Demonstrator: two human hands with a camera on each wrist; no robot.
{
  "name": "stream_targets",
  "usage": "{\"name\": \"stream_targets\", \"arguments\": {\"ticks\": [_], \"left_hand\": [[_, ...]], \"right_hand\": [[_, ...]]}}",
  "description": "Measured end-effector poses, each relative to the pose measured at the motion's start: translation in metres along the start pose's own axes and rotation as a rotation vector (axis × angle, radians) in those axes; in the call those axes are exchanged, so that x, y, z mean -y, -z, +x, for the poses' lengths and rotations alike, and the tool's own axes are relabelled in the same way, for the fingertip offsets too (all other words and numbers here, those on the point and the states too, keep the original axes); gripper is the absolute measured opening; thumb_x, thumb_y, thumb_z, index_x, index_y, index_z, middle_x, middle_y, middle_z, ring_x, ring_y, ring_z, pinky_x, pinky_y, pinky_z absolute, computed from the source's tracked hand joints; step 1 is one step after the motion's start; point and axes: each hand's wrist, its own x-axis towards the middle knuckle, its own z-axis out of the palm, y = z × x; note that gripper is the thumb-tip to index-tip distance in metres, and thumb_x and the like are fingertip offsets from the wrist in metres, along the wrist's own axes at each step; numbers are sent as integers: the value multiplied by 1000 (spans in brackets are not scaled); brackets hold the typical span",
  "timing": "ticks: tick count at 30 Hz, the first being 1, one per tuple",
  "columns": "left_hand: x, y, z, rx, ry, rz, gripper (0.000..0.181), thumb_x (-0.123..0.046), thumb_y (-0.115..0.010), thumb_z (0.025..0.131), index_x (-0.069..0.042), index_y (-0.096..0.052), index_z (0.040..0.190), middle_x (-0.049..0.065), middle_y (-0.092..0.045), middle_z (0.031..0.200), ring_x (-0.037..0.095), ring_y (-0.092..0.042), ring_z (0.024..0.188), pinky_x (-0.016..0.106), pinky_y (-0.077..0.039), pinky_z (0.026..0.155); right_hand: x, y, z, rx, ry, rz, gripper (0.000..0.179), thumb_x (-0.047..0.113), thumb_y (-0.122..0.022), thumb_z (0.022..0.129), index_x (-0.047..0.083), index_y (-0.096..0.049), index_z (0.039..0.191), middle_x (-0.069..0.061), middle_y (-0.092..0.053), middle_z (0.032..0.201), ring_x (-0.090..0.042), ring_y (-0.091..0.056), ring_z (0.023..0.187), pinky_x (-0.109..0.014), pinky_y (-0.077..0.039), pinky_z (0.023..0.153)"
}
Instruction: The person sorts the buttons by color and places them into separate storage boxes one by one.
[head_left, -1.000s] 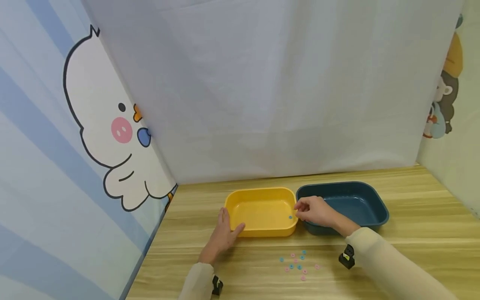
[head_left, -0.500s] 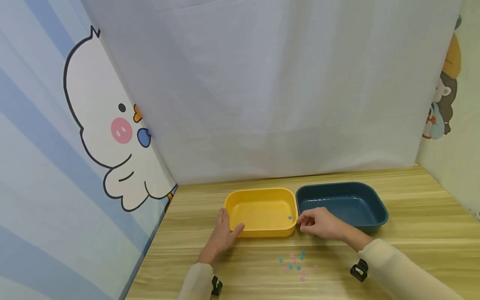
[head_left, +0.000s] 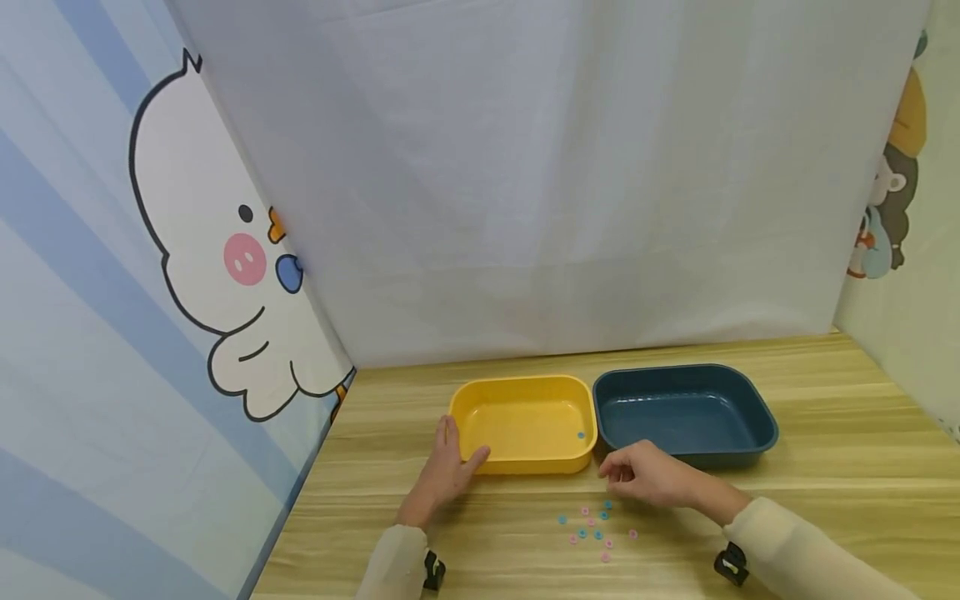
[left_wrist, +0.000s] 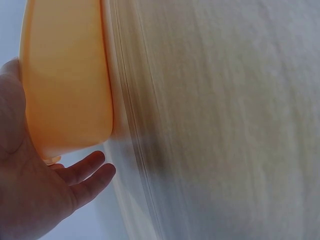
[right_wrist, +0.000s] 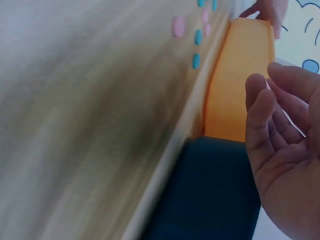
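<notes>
My left hand [head_left: 444, 477] rests at the near left corner of a yellow plastic bin [head_left: 525, 467], fingers along its left side and thumb over the front rim. In the left wrist view, two fingers [left_wrist: 92, 182] extend loosely past the bin's end. My right hand [head_left: 651, 475], its fingers bent and holding nothing, hovers in front of the dark blue bin [head_left: 693, 458], just above the loose beads. Several small ring-shaped beads, pink [head_left: 633, 534] and blue [head_left: 597, 535], lie scattered on the table. One blue bead [head_left: 581, 435] sits inside the yellow bin near its right end.
The two bins stand side by side near the back of the wood-grain table [head_left: 405, 392]. A white curtain [head_left: 570, 183] hangs behind, with printed cartoon panels left and right. Small black devices [head_left: 731, 564] are strapped at both wrists.
My right hand has moved from the yellow bin's right end toward me, past the blue bin's front, down near the beads. The left hand and both bins have stayed in place.
</notes>
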Motion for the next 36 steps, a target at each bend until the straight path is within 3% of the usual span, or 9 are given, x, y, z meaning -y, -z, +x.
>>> {"name": "stream_targets", "arguments": {"ticks": [19,27,36], "left_hand": [[-1,1,0,12,21,-9,93,-50,-48,95,13,-2,146,31,-1,151,46,-22,135,52,-25,106],[-2,1,1,10,26,2,91,-50,-47,95,11,-3,146,30,-2,152,46,-25,134,52,-26,106],[-2,1,0,2,26,-2,91,-48,-49,95,12,-4,146,30,-2,152,45,-23,134,51,-25,107]], "right_hand": [[-19,-18,-6,86,52,-82,12,6,-69,83,8,-70,95,15,-56,75,2,-50,67,-20,-46,61],[-22,-20,-4,72,105,-125,12,5,-70,81,7,-70,93,13,-59,77,3,-51,69,-19,-46,61],[-22,-21,-1,65,80,-143,8,5,-71,80,11,-70,85,16,-57,74,3,-49,66,-19,-45,59]]}}
